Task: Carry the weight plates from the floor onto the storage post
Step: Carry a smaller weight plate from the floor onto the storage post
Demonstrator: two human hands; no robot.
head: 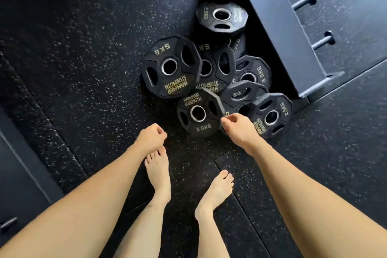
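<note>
1. The weight plates (206,73) lie in an overlapping heap on the rubber floor (83,48) at the centre of the frame, just above both hands.
2. The right hand (237,126) hangs loosely curled and holds nothing, over the gap between two 2.5 kg plates; the nearest 2.5 kg plate (199,113) lies flat, just to its left.
3. The left hand (151,135) is clenched, empty, lower left of the heap.
4. The right hand is nearer, so it likely grasps first.
5. The storage pegs (303,2) jut from the rack at upper right.
</note>
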